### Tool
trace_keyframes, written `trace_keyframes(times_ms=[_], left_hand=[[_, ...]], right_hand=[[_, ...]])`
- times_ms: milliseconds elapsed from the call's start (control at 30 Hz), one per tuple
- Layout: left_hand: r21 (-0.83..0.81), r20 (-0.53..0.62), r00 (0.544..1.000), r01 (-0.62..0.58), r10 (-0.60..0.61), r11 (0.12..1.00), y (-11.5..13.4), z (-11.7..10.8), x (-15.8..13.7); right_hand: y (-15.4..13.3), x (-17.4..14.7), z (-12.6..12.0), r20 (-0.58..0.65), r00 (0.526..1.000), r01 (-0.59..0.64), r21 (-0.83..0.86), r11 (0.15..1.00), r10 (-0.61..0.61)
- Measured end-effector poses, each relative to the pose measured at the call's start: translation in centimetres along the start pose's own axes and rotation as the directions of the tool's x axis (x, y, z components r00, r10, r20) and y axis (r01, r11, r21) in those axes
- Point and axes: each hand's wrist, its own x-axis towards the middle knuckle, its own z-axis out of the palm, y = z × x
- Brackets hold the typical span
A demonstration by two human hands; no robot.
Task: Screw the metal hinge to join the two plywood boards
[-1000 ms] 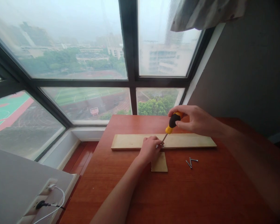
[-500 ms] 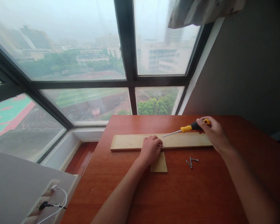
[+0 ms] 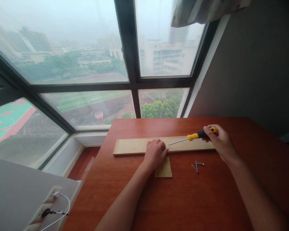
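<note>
A long pale wooden board [image 3: 130, 146] lies across the reddish-brown table. My left hand [image 3: 156, 153] rests at its near edge, fingers closed on a small screw [image 3: 167, 148] whose shiny end pokes out by the fingertips. In my right hand [image 3: 220, 141] is a screwdriver [image 3: 194, 137] with a yellow and black handle, gripped over the board's right part. Its metal shaft slopes down to the left, and the tip is close to the screw; I cannot tell whether they touch. Under my left wrist lies a small tan square piece [image 3: 164, 168], partly hidden.
Several loose screws [image 3: 197, 166] lie on the table [image 3: 173, 202] to the right of the tan piece. Large windows [image 3: 86, 106] stand behind the table. At lower left, plugs and a white cable [image 3: 68, 205] hang from wall sockets.
My right hand has lowered slightly, bringing the screwdriver tip down closer to my left fingertips. My left fingers have shifted a little, and the screw's end shows more clearly.
</note>
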Motion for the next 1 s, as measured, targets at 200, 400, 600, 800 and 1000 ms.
trace_keyframes(times_ms=[200, 400, 600, 800, 1000], left_hand=[[-0.009, -0.02, 1.0, -0.007, 0.006, 1.0, 0.3, 0.0, -0.1], [-0.143, -0.022, 0.999, -0.028, 0.025, 0.989, 0.0, 0.3, 0.2], [-0.121, -0.02, 0.996, -0.084, 0.082, 0.989, -0.3, 0.7, 0.5], [-0.101, -0.023, 0.995, -0.101, 0.099, 0.99, -0.2, 0.6, 0.4], [-0.131, 0.019, 0.996, -0.087, 0.091, 0.987, -0.1, 0.5, 0.4]], right_hand=[[-0.9, 0.0, -0.4, 0.04, 0.998, 0.045, -0.048, 0.998, -0.043], [0.4, -0.1, -0.8, -0.041, 0.998, 0.051, -0.018, 0.999, -0.052], [2.7, -0.4, -0.3, -0.17, 0.985, -0.008, 0.108, 0.994, 0.026], [4.1, -0.7, 0.7, -0.189, 0.979, -0.034, 0.193, 0.981, 0.071], [5.1, -1.1, 1.3, -0.19, 0.975, -0.062, 0.275, 0.959, 0.117]])
